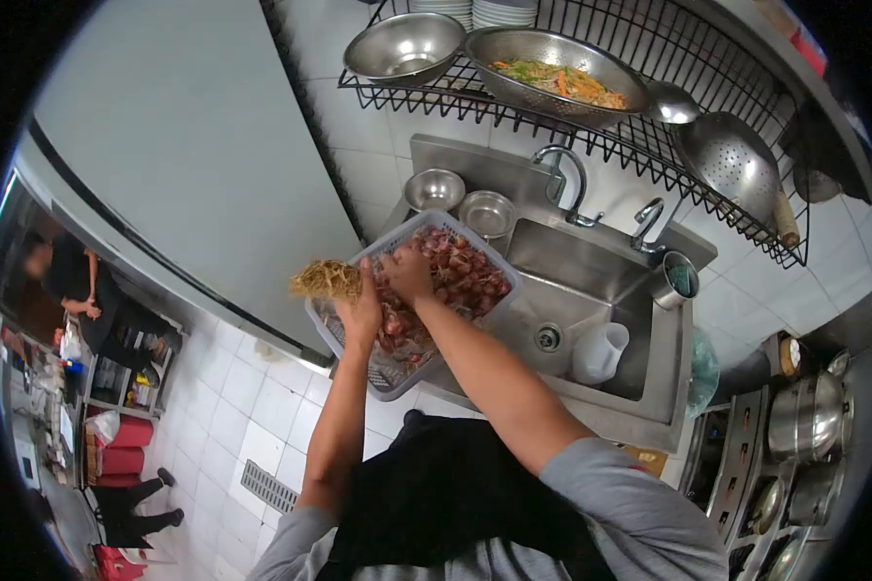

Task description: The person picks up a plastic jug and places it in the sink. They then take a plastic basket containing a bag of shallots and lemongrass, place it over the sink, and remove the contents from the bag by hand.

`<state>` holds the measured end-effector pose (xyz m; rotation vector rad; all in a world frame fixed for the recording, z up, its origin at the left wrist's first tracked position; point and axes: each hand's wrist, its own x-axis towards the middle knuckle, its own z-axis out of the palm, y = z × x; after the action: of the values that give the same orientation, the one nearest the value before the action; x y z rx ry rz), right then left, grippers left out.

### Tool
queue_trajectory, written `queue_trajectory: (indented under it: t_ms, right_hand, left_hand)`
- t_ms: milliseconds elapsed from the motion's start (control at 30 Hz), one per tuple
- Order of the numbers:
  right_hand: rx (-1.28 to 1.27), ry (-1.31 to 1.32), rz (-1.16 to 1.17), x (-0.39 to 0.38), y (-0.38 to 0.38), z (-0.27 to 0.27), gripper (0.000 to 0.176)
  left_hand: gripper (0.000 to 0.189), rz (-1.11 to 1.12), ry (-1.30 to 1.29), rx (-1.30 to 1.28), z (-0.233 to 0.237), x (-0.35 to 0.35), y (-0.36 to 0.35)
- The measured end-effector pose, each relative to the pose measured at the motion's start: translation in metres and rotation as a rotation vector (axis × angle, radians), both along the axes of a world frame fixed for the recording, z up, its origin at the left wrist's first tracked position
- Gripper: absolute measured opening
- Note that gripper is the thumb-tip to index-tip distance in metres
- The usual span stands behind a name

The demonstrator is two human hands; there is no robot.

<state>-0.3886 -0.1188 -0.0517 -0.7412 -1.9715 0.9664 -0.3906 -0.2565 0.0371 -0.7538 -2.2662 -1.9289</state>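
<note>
A grey plastic basket (507,265) full of red shallots (455,261) sits at the left edge of the sink. Over its left side, my left hand (360,308) is closed around a bunch of shallots by their dry, straw-coloured stalks (326,280), which stick out to the left. My right hand (408,272) is beside it above the shallots, its fingers curled inward. What lies between those fingers is hidden by the hand.
Right of the basket is a steel sink (552,261) with a white plastic jug (599,352) inside. Two steel bowls (434,190) stand behind. Overhead, a black wire rack (591,136) holds a colander (552,82) of shredded vegetables. Other people (92,290) are at far left.
</note>
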Motion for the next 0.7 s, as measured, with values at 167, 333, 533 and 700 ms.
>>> queue_trajectory:
  t_ms: [167, 333, 533, 700]
  right_hand:
    - [-0.112, -0.064, 0.107, 0.023, 0.024, 0.009, 0.041]
    - [-0.166, -0.146, 0.356, 0.057, -0.01, 0.059, 0.043]
    - [-0.435, 0.181, 0.63, 0.052, -0.033, 0.051, 0.045]
    - [-0.308, 0.082, 0.299, 0.047, -0.031, 0.058, 0.032]
  left_hand:
    - [0.044, 0.078, 0.145, 0.089, 0.016, 0.008, -0.001]
    - [0.045, -0.108, -0.451, 0.265, 0.004, -0.02, -0.004]
    - [0.052, -0.185, -0.507, 0.427, 0.009, -0.023, 0.018]
    - [0.057, -0.157, -0.598, 0.317, 0.012, -0.017, 0.021]
